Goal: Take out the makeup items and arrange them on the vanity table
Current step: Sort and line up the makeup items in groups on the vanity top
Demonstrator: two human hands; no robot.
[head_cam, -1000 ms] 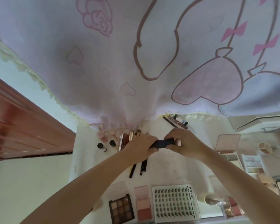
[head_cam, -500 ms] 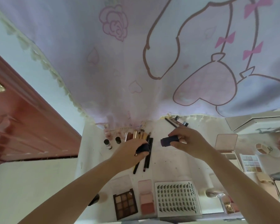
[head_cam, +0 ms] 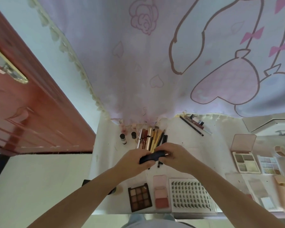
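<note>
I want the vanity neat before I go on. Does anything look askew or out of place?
Mostly tidy. The long black pencil and tubes near the curtain edge lie slanted, unlike the straight row of brushes. Both hands, left hand and right hand, hold a dark tube.

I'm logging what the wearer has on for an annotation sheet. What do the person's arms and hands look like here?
Both forearms are bare, with no sleeves in view. The left hand and right hand wear no gloves, and no rings, watch or bracelet can be made out. Nails are too blurred to judge.
</note>
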